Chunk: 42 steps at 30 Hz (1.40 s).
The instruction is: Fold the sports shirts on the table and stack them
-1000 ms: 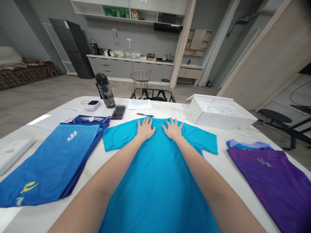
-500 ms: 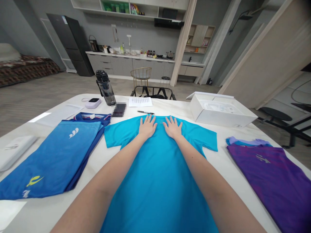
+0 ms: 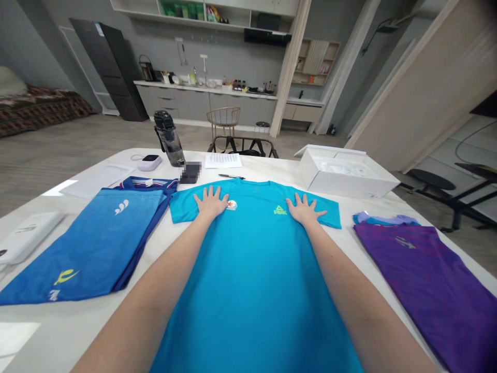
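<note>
At far left, a flat white rectangular box (image 3: pixel 29 237) lies on the white bench (image 3: pixel 97 329). Beside it, a folded blue shirt with a white leaf-like logo and a yellow mark (image 3: pixel 93 238) rests over a darker navy garment with a striped collar (image 3: pixel 149 182). Behind these are white paper sheets (image 3: pixel 97 180) and a small lilac device with a dark screen (image 3: pixel 149 162). A dark transparent bottle with a black lid (image 3: pixel 170 139) stands near a dark, pixelated object (image 3: pixel 190 173), identity not determinable.

At centre, a turquoise short-sleeved T-shirt (image 3: pixel 256 269) lies spread flat, collar at the far side. The left hand (image 3: pixel 210 203) is palm down near its left shoulder, fingers open and spread, gripping nothing. A black pen (image 3: pixel 232 176) lies just beyond the collar, with a printed white sheet (image 3: pixel 223 160) behind it. The right hand (image 3: pixel 306 210) is palm down near the opposite shoulder, beside the green "PEAK" logo, fingers likewise spread and gripping nothing.

To the right, an open white cardboard box (image 3: pixel 347 176) sits behind a folded purple shirt with a grey logo (image 3: pixel 423 280). Blue and lilac fabric (image 3: pixel 384 219) shows at that shirt's far edge.
</note>
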Tool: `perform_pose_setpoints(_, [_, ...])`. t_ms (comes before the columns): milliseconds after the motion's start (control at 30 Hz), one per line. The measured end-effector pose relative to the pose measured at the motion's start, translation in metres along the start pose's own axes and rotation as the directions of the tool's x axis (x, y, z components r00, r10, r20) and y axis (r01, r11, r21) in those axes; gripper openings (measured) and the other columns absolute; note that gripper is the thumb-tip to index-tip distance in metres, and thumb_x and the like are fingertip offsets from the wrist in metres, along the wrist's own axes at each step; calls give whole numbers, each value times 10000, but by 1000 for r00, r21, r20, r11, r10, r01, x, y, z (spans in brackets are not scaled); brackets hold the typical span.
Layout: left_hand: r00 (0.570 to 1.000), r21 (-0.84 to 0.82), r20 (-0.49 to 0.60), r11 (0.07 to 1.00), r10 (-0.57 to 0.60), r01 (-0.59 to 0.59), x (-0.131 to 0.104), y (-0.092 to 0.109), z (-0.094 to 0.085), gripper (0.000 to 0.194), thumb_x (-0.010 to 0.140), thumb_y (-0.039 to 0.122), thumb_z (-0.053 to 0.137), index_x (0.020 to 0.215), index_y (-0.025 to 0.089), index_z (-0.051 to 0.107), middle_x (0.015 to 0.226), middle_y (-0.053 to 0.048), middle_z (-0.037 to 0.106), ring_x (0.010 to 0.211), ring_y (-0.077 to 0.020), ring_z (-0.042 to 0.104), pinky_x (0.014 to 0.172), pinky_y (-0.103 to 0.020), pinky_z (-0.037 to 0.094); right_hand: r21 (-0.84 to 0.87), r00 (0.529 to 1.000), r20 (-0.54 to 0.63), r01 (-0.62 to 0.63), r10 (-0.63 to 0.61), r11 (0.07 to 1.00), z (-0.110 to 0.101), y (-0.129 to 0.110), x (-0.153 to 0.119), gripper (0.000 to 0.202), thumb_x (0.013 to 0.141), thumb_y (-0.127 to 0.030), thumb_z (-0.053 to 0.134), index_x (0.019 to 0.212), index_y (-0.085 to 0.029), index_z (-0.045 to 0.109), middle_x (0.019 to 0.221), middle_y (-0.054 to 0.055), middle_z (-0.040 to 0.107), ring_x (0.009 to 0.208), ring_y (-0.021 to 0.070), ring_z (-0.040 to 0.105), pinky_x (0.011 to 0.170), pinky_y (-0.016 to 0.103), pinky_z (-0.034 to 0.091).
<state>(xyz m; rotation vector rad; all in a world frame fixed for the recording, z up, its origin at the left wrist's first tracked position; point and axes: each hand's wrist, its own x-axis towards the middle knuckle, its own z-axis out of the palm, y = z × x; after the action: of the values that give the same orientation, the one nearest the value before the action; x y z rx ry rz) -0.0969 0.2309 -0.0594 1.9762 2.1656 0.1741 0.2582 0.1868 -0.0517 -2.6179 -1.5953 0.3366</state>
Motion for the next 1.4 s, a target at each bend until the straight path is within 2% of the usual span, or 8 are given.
perform_pose_setpoints(100, [991,36,-114,997,71,-67,-12,15,2,765,980,637,169,1620,226,246,1697,-103,133,1564,-341,105,1208,-680,25,-57,993,-98,63,-68,996,1,-12,-6,817,948,-746,66,1631,-317,199,1709,57,107,1527,456,56,1094,814,20])
perform_pose_setpoints(167, [956,78,-194,975,222,-210,-23,30,6,718,1001,587,186,1621,230,242,1700,-86,131,1570,-303,96,1231,-628,-7,-118,959,-180,200,-219,973,7,-26,-17,790,985,-686,55,1633,-261,211,1705,78,126,1542,399,62,1141,759,17])
perform_pose_setpoints(300, [903,68,-63,904,425,-421,-44,51,18,678,998,622,200,1592,316,317,1689,-29,204,1565,-282,139,1246,-599,30,-143,876,-81,463,-476,875,22,-56,-44,723,1003,-675,66,1625,-336,210,1705,32,131,1555,318,98,1179,706,55])
perform_pose_setpoints(567, [898,57,-10,897,439,-438,-77,36,20,702,988,665,177,1590,332,317,1679,-23,238,1560,-275,172,1252,-565,91,-99,889,22,458,-458,884,23,-44,-69,734,977,-741,143,1620,-388,185,1704,10,131,1562,328,84,1189,696,46])
perform_pose_setpoints(733, [877,67,10,875,480,-480,-112,36,15,688,995,656,191,1590,333,311,1683,-27,227,1560,-285,167,1240,-600,84,-92,860,29,510,-509,855,26,-43,-112,704,995,-712,144,1618,-387,187,1703,13,131,1562,321,89,1175,718,37])
perform_pose_setpoints(1133, [802,60,58,800,594,-597,-246,12,6,646,1007,652,220,1590,381,284,1684,-22,218,1562,-300,150,1220,-654,55,-95,736,31,675,-676,731,31,3,-247,627,1027,-651,217,1602,-403,247,1691,3,184,1562,295,127,1210,657,55])
perform_pose_setpoints(1300, [783,47,85,782,616,-621,-321,-3,-1,628,1003,654,264,1588,425,254,1687,-6,206,1560,-322,148,1192,-717,18,-83,708,59,706,-703,704,29,33,-311,636,1027,-652,214,1605,-390,250,1694,12,158,1566,300,103,1218,646,38])
perform_pose_setpoints(1400, [776,33,110,778,621,-627,-364,-14,-5,629,993,671,274,1585,464,221,1688,9,197,1558,-338,152,1180,-741,33,-37,654,87,756,-752,653,24,52,-349,651,1015,-676,226,1606,-403,237,1692,3,152,1566,306,97,1210,669,35])
